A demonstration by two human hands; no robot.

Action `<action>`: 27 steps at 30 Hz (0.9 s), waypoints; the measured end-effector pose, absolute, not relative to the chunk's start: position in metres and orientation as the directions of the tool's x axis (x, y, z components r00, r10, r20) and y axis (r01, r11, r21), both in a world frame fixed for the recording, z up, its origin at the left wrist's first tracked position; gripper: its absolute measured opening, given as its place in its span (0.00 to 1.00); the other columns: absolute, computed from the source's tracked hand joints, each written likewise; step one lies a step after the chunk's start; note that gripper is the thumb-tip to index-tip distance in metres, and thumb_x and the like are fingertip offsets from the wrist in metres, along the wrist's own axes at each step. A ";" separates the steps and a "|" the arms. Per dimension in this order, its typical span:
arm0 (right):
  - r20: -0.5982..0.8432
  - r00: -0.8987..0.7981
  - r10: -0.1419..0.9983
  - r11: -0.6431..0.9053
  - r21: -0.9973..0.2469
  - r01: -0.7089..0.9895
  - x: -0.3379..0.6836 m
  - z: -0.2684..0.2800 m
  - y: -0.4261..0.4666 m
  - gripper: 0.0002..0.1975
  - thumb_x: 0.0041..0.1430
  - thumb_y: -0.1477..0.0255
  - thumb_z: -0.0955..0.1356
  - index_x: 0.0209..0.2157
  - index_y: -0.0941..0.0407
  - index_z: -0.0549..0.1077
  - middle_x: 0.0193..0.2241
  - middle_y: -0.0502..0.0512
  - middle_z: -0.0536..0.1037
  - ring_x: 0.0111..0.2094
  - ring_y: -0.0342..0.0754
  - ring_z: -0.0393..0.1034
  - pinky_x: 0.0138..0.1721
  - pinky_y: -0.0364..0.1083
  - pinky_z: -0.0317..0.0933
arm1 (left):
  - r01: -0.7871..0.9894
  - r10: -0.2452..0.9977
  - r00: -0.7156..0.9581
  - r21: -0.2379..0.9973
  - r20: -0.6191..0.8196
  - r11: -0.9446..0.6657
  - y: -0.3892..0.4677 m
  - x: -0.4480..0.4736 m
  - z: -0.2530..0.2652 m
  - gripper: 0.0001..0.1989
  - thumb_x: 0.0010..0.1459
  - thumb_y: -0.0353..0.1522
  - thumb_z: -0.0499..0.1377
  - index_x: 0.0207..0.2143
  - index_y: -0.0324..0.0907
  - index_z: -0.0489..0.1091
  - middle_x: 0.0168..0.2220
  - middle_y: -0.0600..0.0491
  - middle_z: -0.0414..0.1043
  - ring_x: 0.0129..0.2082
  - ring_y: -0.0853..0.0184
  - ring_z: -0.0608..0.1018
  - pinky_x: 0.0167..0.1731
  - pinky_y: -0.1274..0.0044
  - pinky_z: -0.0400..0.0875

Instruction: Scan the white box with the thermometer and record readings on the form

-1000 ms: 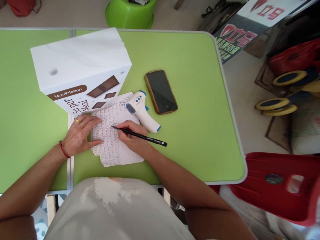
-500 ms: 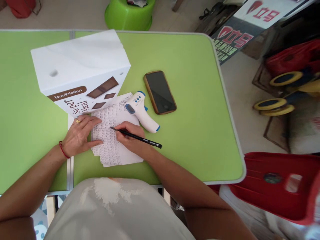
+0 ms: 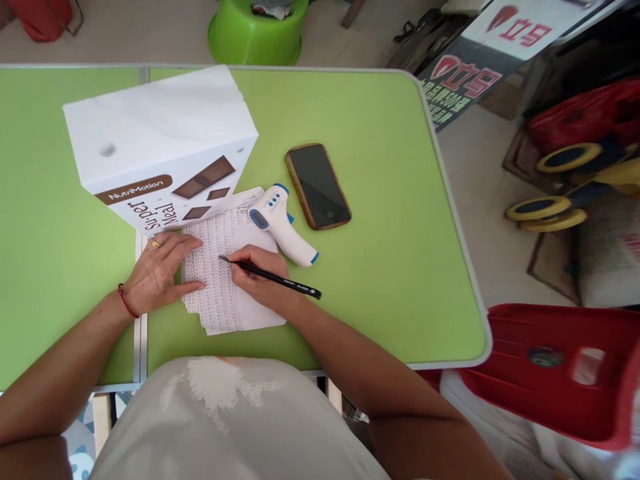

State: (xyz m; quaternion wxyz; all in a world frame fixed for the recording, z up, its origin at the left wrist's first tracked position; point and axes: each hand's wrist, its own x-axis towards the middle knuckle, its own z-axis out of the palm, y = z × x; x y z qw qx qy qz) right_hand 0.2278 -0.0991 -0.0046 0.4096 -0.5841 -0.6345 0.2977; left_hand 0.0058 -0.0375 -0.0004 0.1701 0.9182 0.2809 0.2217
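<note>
A stack of paper sheets [image 3: 220,310] covered in small rows of writing lies in front of me, its left edges uneven. My left hand [image 3: 163,270] rests open over the left edge of the sheets, fingers spread. Between the fingers of my right hand [image 3: 260,270] is a black pen [image 3: 280,277], its tip at the written rows. A white and blue infrared thermometer [image 3: 285,227] lies on the upper right part of the paper and the table. Behind the sheets stands a white NutriMotion box [image 3: 165,133], hiding part of their top edge.
A phone in a brown case [image 3: 319,187] lies right of the thermometer on the green table [image 3: 400,233]. Beyond the far edge is a green stool [image 3: 255,33]. A red plastic chair [image 3: 560,407] stands at the right corner, with a printed sign [image 3: 465,73] farther back.
Both hands keep nearly the same places, and the pen tip has barely shifted on the paper. The whole view has moved very slightly.
</note>
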 end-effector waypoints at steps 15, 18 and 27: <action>0.197 0.013 0.980 0.166 -0.855 0.492 0.228 -0.005 -0.100 0.05 0.50 0.76 0.65 0.27 0.55 0.73 0.18 0.45 0.72 0.18 0.38 0.62 0.22 0.39 0.58 | 0.448 0.583 0.756 0.416 0.296 -0.792 -0.039 0.005 0.002 0.29 0.59 0.47 0.60 0.56 0.37 0.62 0.49 0.41 0.70 0.49 0.52 0.71 0.50 0.61 0.68; 0.246 0.033 0.969 0.196 -0.838 0.509 0.227 -0.006 -0.101 0.05 0.51 0.77 0.65 0.27 0.55 0.72 0.18 0.45 0.72 0.18 0.38 0.62 0.22 0.39 0.58 | 0.436 0.568 0.761 0.403 0.312 -0.805 -0.039 0.006 0.003 0.29 0.59 0.46 0.60 0.55 0.36 0.62 0.49 0.40 0.70 0.48 0.52 0.71 0.50 0.61 0.68; 0.293 -0.001 0.956 0.256 -0.834 0.488 0.229 -0.008 -0.102 0.05 0.50 0.77 0.65 0.26 0.54 0.71 0.18 0.45 0.72 0.18 0.38 0.61 0.21 0.39 0.57 | 0.431 0.569 0.761 0.411 0.313 -0.803 -0.038 0.005 0.003 0.29 0.59 0.46 0.60 0.55 0.36 0.62 0.49 0.40 0.70 0.48 0.52 0.72 0.50 0.60 0.68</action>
